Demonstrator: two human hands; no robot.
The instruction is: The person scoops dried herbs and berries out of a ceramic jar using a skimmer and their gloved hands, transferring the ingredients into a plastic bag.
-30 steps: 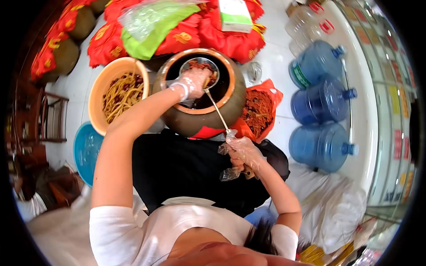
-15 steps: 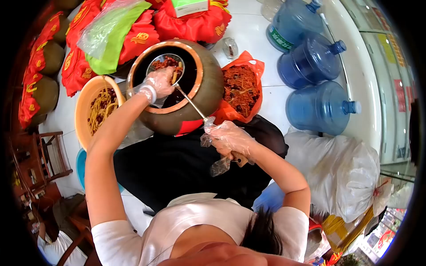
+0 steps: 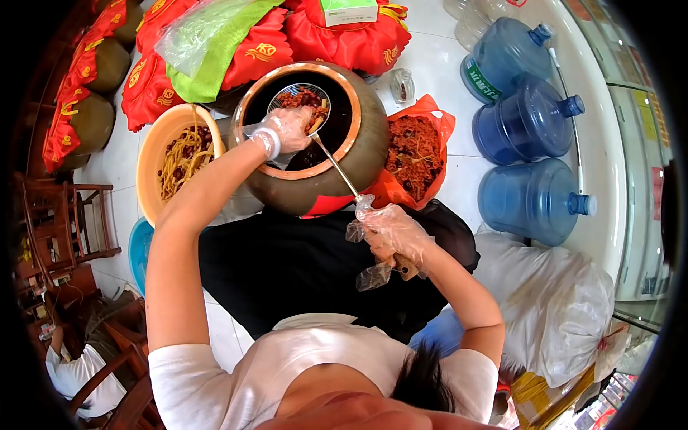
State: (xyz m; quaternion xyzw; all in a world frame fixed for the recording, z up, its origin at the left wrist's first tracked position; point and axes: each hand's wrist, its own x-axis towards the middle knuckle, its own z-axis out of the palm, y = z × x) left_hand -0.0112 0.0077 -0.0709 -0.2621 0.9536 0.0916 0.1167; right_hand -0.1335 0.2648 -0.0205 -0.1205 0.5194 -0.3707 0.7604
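Note:
A wide brown jar (image 3: 287, 193) with an orange rim stands in front of me, dark inside. Over its mouth lies a round mesh strainer (image 3: 322, 92) holding reddish pieces. My left hand (image 3: 288, 130), in a clear plastic glove, reaches into the strainer; its fingers are bent on the pieces, and what they grip is hidden. My right hand (image 3: 390, 233), also gloved, is wrapped round the strainer's handle (image 3: 337, 166) near its wooden end. An orange basin (image 3: 147, 168) with noodle-like strips and dark red pieces is left of the jar. A red bag (image 3: 446, 123) of shredded red food lies right.
Blue water bottles (image 3: 527, 201) line the right side beside a white ledge. Red-cloth-covered jars (image 3: 337, 43) stand behind, with a small glass jar (image 3: 402, 86) nearby. A teal basin (image 3: 139, 247) and wooden chairs are left. Another person (image 3: 86, 380) is at lower left.
The camera view has swung left and then partly back, shifting the whole scene. Both hands keep their places at the strainer and its handle; my left fingers have shifted slightly.

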